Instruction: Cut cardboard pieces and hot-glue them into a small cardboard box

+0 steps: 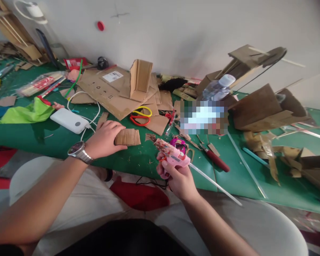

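Glue gun (176, 157) in right grip (181, 180), near table edge (134, 170)

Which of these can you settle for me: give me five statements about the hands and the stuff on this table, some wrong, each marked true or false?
1. The right hand holds a pink glue gun. True.
2. The watch is on the right wrist. False: the watch is on the left wrist.
3. A glue stick juts out of the back of the glue gun. True.
4. The left hand is holding scissors. False: the left hand has hold of a small cardboard piece, and the scissors lie beyond it.
5. The table top is red. False: the table top is green.
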`<state>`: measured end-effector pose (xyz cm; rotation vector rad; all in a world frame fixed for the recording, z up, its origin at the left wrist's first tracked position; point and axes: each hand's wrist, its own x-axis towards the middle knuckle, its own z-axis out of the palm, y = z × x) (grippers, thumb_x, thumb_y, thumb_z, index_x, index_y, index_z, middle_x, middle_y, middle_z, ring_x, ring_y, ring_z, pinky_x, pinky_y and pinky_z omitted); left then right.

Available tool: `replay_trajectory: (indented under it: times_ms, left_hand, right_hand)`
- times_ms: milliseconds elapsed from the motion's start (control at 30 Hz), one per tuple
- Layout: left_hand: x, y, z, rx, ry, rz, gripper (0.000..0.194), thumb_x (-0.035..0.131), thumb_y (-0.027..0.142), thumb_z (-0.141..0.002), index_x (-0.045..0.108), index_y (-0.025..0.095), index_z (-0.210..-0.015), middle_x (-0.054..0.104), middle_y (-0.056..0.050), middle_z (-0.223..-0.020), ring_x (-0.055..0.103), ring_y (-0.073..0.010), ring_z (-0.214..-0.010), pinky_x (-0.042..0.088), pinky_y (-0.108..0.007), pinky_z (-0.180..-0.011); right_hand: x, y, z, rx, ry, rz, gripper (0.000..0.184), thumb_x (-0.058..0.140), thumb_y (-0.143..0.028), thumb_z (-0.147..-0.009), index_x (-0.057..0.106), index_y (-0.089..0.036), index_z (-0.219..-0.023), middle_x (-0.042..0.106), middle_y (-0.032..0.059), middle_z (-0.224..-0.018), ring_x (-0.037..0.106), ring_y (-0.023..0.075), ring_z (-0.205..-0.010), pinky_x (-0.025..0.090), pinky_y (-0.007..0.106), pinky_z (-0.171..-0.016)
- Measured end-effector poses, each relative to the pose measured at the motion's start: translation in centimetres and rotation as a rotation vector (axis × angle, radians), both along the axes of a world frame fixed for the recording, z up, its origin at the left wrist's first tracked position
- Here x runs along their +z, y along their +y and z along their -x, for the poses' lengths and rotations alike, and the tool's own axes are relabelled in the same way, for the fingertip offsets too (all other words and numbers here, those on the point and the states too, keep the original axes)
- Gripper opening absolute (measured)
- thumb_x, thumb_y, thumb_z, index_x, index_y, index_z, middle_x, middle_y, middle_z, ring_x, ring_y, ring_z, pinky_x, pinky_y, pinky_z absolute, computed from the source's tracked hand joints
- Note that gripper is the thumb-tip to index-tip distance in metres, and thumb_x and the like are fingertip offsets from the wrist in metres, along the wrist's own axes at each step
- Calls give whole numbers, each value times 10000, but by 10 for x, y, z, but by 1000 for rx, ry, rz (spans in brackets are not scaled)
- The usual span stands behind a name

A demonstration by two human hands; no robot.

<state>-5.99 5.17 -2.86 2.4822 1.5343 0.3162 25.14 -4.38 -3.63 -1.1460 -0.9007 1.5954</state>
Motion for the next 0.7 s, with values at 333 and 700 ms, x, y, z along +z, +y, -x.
replay_trajectory:
  times_ms: [333,700]
  left_hand:
    - [1,1,0,61,-125,-101,847,995,572,-784,698,194,-1481,713,-217,-1507,634,-501,-1399,467,-707,-1181]
    - [15,-42,-54,-47,-885,332,263,745,426,-1052,815,186,-969,817,-52,-865,710,-178,-760,542,-291,-680]
  right_hand:
    - [12,-8,-4,30,116,63,428,952,-531,-852,755,-197,-1034,681,7,-726,583,155,-605,378,302,-575]
    - [5,-21,1,155,181,138,462,923,-572,-888,745,-166,-1014,635,-9,-607,482,124,-508,270,278,-523]
